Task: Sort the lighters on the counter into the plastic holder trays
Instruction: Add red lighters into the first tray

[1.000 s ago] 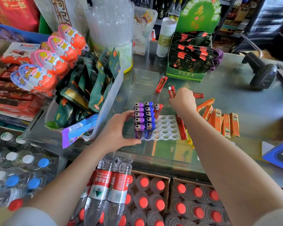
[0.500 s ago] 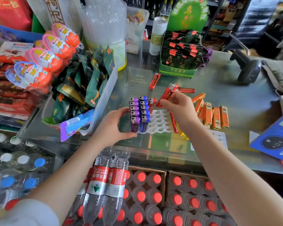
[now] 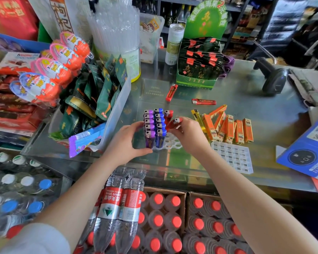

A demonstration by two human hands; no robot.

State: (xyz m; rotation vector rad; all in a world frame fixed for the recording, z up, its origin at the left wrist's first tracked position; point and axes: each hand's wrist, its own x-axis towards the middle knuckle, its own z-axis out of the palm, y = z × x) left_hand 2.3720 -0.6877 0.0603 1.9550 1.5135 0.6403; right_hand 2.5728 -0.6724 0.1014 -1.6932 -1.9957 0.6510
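A clear plastic holder tray sits on the glass counter. A row of purple lighters, a row of blue lighters and one red lighter stand upright in it. My left hand grips the tray's left side against the purple row. My right hand holds a red lighter tilted over the tray, just right of the blue row. Two more red lighters lie flat farther back. Several orange lighters and a yellow lighter lie to the right.
A second empty holder tray lies at the front right. A clear bin of snack packets stands left of the tray, a green display box behind, a barcode scanner at the back right, a blue card at the right edge. Bottled water is stacked below the counter.
My right hand picked up a red lighter from the counter behind the tray and brought it back and down over the tray. My left hand stayed on the tray.
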